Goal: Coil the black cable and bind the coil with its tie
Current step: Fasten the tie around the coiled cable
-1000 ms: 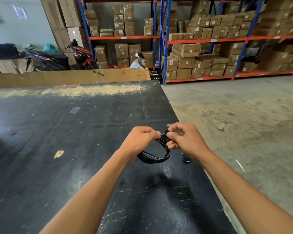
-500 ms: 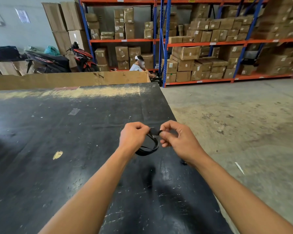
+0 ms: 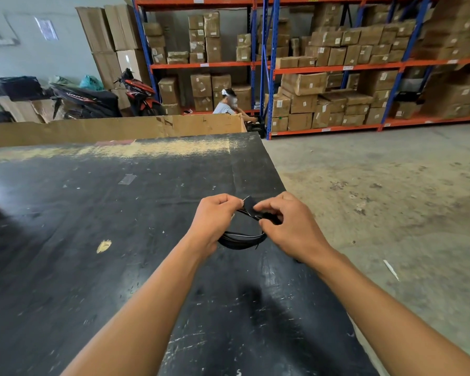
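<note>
Since a second ago, tie (image 3: 248,204) lifted free between left hand (image 3: 215,218), pinching coil (image 3: 242,238), and right hand (image 3: 291,226), pinching tie: binding underway.

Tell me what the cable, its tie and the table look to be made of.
Cable: black, rubbery jacket, glossy streaks on the strands. Tie: flat matte black strip, maybe fabric hook-and-loop; unsure. Table: black-coated board, likely plywood, worn bare along the far edge.
</note>
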